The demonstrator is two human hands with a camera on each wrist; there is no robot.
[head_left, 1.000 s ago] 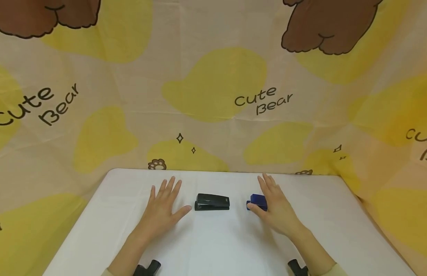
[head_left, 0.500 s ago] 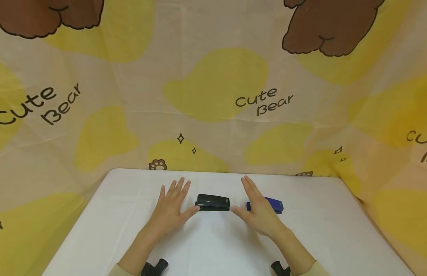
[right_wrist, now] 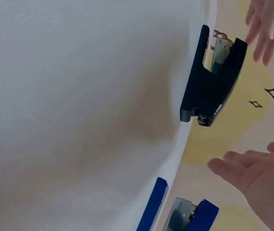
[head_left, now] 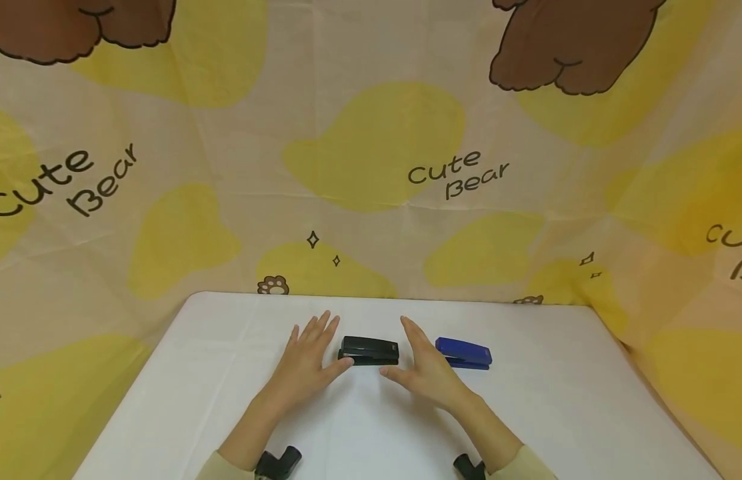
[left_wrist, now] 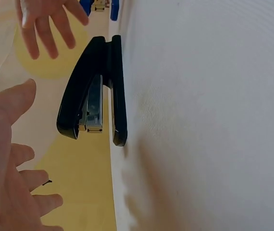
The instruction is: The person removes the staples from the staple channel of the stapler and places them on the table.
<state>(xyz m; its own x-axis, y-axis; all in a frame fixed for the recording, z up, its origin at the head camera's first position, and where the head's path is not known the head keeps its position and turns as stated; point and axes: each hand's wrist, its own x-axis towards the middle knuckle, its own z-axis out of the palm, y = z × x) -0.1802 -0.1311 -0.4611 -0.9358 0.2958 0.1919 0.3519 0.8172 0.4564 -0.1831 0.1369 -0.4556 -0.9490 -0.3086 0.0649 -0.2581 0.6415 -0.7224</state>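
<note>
Black stapler [head_left: 369,351] lies mid-table [head_left: 557,413], between the open left hand [head_left: 307,363] and open right hand [head_left: 427,370]; blue stapler [head_left: 464,353] just right. Backdrop [head_left: 227,133] reads "Cute Bear".

Black stapler [head_left: 369,351] sits closed and flat between your two hands, lying crosswise, its mouth end at your left thumb. Blue stapler [head_left: 464,353] lies the same way, just past the back of your right hand [head_left: 427,370].

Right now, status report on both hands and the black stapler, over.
Left hand open, thumb touching black stapler. Right hand open beside it. Blue stapler behind right hand, clear.
</note>
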